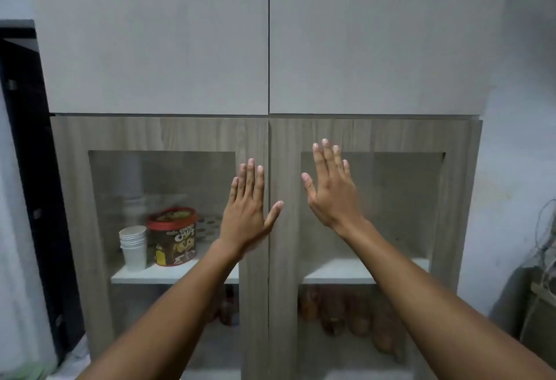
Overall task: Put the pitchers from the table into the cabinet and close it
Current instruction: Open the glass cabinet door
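Note:
A wood-grain cabinet fills the view, with two glass-paned doors, the left door point(162, 133) and the right door point(376, 136), meeting at a centre seam; both look shut. My left hand point(248, 208) lies flat with fingers spread on the left door's inner frame beside the seam. My right hand point(329, 187) is flat and spread against the right door's frame and glass. Neither hand holds anything. No pitcher can be made out; blurred brownish shapes point(349, 310) show behind the lower right glass.
Behind the left glass, a stack of white paper cups point(133, 247) and a red-lidded chocolate cereal tub point(173, 236) stand on a white shelf point(144, 274). Plain grey upper doors point(267, 33) are above. A dark panel point(27, 169) stands left; wires point(541, 244) hang right.

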